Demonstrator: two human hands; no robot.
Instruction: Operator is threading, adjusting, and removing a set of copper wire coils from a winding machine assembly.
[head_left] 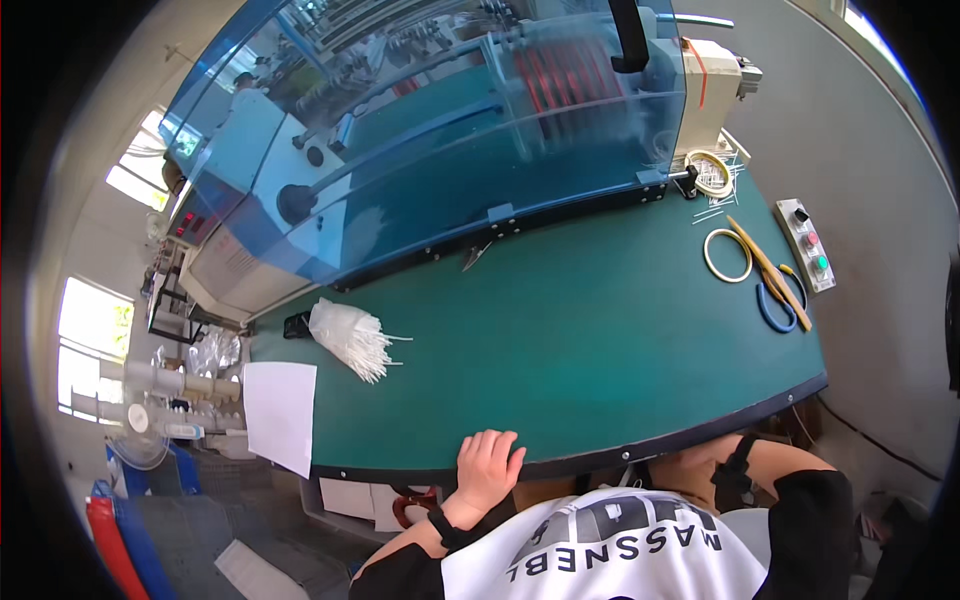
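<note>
My left hand [488, 468] rests on the front edge of the green tabletop [560, 370], its fingers laid over the edge and holding nothing. A dark band is round that wrist. My right forearm [785, 465] comes in at the lower right, also with a dark band at the wrist. Beyond the band, my right hand [695, 468] is low at the table's front edge, its fingers hidden. Across the table stands a winding machine under a clear blue cover [430, 190], with blurred red windings [565, 75] inside. Nothing else lies close to either hand.
A plastic bag of thin white sticks [350, 338] and a white sheet [280, 415] lie left. A small metal tool [477, 257] lies by the cover. At right are a tape ring [727, 256], a wooden stick [768, 272], blue-handled scissors [775, 308] and a button box [805, 245].
</note>
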